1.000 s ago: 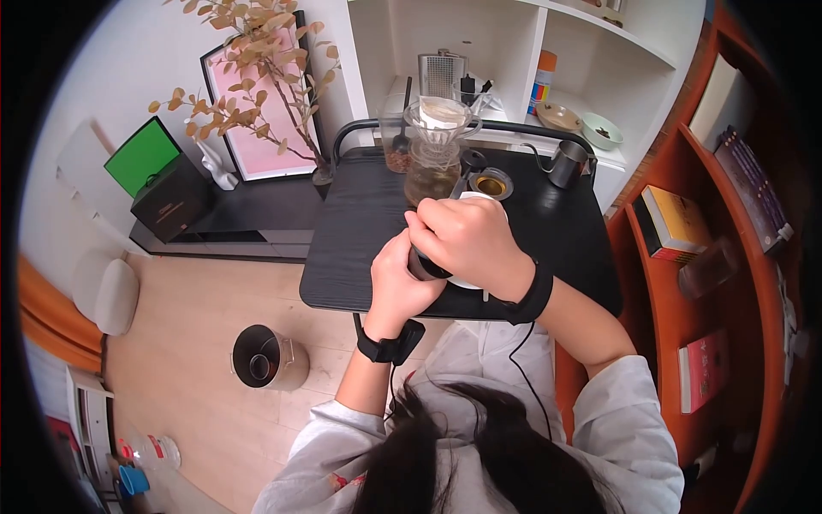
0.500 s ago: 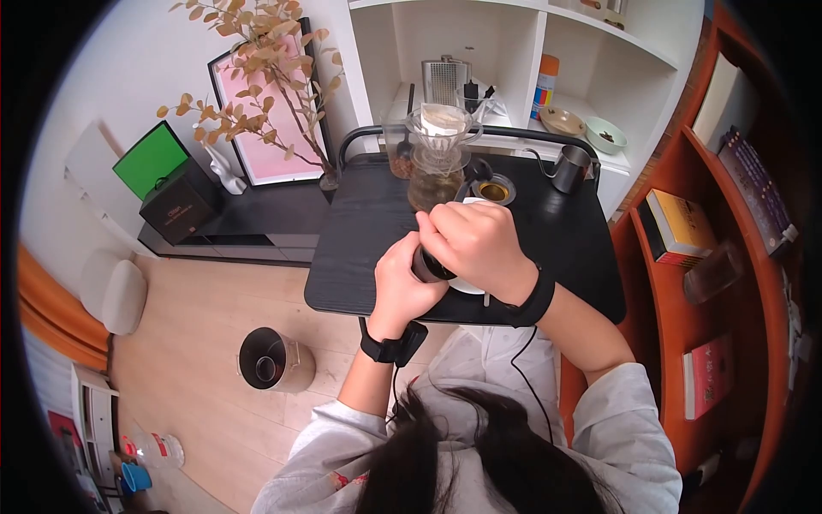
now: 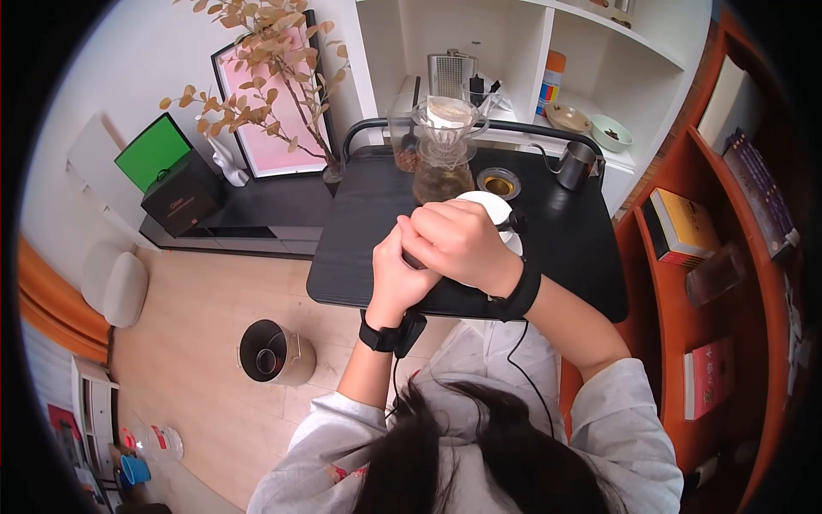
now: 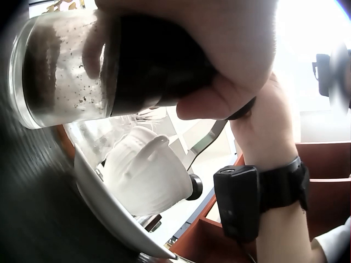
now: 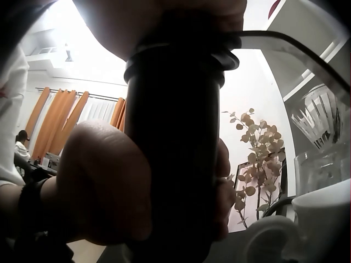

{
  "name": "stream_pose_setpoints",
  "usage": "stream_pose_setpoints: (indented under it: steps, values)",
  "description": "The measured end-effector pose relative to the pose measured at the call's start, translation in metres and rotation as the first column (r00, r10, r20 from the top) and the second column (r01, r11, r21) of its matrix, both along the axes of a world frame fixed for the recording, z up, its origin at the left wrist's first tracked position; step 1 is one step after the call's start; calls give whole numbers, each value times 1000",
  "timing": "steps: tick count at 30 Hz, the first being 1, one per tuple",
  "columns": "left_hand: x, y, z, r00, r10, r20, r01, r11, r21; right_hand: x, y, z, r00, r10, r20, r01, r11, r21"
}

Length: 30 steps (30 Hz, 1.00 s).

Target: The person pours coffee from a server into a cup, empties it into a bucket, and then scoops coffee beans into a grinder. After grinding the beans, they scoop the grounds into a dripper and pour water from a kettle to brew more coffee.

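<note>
Left to right in the head view: the L hand (image 3: 401, 272), mid-frame, is curled round the grinder (image 4: 164, 66), thumb and fingers wrapped on its black body, w/ the glass jar (image 4: 68, 76) at the far end, dark specks inside. The grinder is at centre in the head view, mostly hidden under the hands, and upper left in the left wrist view; can't tell if its base touches the desk (image 3: 360, 223).

Behind it, upper centre, is the server (image 3: 441, 180) w/ the dripper (image 3: 443, 135) on top. The R hand (image 3: 462, 244) is closed over the grinder's top, its side against the L hand. The knob (image 3: 514, 221) sticks out free, right of the R hand, over the cup area; the cup (image 4: 145, 175) is just beside the grinder. Kettle (image 3: 575, 164), upper right of the desk, is well apart.

Step in hand, prob.: turning the grinder's top by its hub, not cranking via the knob. Can't tell if it's being loosened or tightened. Next move calls for a firm L grip so the body doesn't spin, R twisting in line w/ the body, and the crank arm (image 4: 208, 143) kept off the cup. Main risk, IMO: a sudden slip knocking the cup.
</note>
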<state>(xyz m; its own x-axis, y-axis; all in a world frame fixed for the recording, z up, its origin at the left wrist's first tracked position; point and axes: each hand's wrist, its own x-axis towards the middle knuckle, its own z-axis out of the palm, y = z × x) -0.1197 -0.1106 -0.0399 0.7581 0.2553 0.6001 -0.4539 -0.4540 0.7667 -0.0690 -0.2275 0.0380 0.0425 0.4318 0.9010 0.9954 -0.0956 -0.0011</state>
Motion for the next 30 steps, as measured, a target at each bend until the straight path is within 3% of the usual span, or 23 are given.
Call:
stream_pose_setpoints:
  steps: [7,13,19,25,30]
  values:
    - [-2,4,-3,999,-6,-32,5,999,-51,0,8,-3,1000,-4,19,3,1000,17]
    - [-5,4,3,1000,-30,-10,28,986,-164,0,19,-4,973,94,-213,-70,990,119]
    - [-4,13,-4,999,-47,-15,41,959,-282,0,30,0,947,170,-273,-165,985,40]
    - [-2,20,-7,996,-83,8,79,908,-412,5,46,4,969,127,-211,-150,984,-93]
    - [8,33,-20,985,-158,-69,114,897,-428,14,55,5,922,120,-368,-154,986,-64]
